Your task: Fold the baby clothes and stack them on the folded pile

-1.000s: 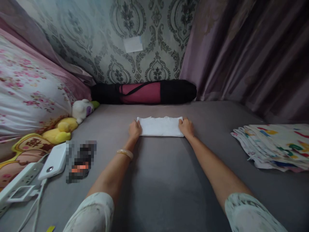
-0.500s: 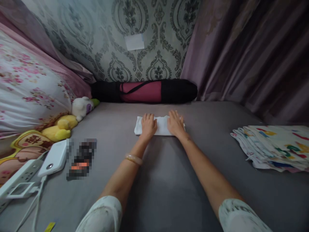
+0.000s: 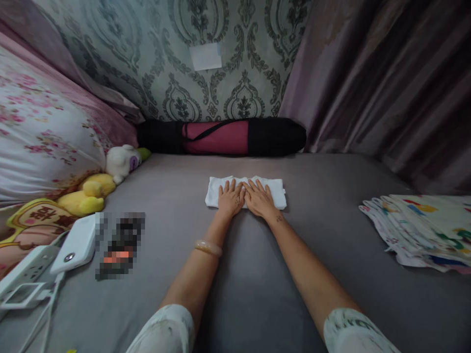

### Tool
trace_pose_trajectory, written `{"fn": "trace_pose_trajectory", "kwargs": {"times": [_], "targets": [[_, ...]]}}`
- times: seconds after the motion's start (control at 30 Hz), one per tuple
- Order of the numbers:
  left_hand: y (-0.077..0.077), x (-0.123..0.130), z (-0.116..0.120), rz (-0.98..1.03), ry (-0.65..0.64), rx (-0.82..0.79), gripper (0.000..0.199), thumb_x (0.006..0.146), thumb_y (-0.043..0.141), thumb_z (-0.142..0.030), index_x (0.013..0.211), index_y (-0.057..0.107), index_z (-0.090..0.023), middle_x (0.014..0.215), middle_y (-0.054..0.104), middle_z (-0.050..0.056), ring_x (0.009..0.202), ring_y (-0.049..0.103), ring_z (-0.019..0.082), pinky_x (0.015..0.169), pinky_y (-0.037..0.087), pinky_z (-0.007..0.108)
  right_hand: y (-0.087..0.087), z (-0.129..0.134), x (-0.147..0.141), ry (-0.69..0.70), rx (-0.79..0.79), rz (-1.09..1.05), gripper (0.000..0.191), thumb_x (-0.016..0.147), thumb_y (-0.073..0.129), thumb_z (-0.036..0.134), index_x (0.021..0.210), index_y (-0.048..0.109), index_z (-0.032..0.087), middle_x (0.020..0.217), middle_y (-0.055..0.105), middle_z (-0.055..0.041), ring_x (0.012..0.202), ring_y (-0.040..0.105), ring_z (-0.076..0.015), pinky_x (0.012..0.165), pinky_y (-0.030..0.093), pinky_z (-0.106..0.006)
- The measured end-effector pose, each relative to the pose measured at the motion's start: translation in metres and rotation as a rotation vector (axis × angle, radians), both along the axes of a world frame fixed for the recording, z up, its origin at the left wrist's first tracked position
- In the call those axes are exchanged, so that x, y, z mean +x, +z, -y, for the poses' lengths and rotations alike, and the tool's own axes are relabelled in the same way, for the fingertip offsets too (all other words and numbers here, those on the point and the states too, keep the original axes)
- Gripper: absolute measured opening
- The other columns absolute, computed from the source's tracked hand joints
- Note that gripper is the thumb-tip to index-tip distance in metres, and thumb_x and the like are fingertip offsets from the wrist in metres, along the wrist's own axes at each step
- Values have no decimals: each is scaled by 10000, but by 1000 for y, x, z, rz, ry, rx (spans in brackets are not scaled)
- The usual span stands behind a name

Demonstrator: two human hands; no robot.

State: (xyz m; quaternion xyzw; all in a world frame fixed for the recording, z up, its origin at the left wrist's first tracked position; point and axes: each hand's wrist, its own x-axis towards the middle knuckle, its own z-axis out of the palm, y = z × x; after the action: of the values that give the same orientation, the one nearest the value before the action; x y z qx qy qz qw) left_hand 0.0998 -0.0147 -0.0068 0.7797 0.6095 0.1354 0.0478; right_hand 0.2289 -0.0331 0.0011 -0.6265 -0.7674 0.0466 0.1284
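A folded white cloth (image 3: 278, 197) lies flat as a long rectangle on the grey bed sheet (image 3: 253, 274). My left hand (image 3: 231, 198) rests palm down on its left-middle part, fingers stretched out and a little spread. Close beside it, my right hand (image 3: 259, 198) lies flat on the cloth with its fingers apart. The two hands nearly meet at the cloth's middle and hide that part of it. A pale bangle (image 3: 208, 248) circles my left forearm.
A stack of folded patterned cloths (image 3: 419, 230) lies at the right. Behind stands a long black and red bag (image 3: 221, 137) against the wall. Plush toys (image 3: 123, 163), a white power bank (image 3: 75, 242), a power strip (image 3: 29, 267) and a blurred-out item (image 3: 121, 245) are at the left.
My hands have moved inward along the white cloth, from well apart to side by side at its middle. The cloth's right end now shows.
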Motion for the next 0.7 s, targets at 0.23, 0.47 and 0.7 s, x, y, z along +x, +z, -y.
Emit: {"fn": "trace_pose_trajectory", "kwargs": {"times": [0.23, 0.47, 0.7], "targets": [[1, -5, -4, 5, 29, -34, 555, 964, 279, -478, 1446, 411, -238, 1537, 337, 88, 1416, 281, 319, 1144, 201, 509, -2, -4, 0, -51, -4, -8, 535, 967, 254, 323, 1474, 369, 196, 1538, 333, -56, 1420, 244, -272, 1139, 167, -506], [-2, -19, -10, 5, 109, -62, 695, 945, 264, -548, 1468, 347, -98, 1531, 316, 171, 1431, 246, 312, 1160, 164, 482, -7, -6, 7, -199, 29, 8, 600, 960, 279, 331, 1456, 338, -2, 1524, 318, -188, 1412, 264, -289, 1145, 168, -425], [-1, -42, -12, 39, 200, -89, 681, 948, 242, -529, 1461, 348, -95, 1549, 267, 183, 1443, 209, 324, 1146, 205, 480, -10, -7, 28, -268, 10, 11, 627, 977, 218, 393, 1440, 361, -5, 1512, 337, -194, 1421, 231, -299, 1146, 142, -468]]}}
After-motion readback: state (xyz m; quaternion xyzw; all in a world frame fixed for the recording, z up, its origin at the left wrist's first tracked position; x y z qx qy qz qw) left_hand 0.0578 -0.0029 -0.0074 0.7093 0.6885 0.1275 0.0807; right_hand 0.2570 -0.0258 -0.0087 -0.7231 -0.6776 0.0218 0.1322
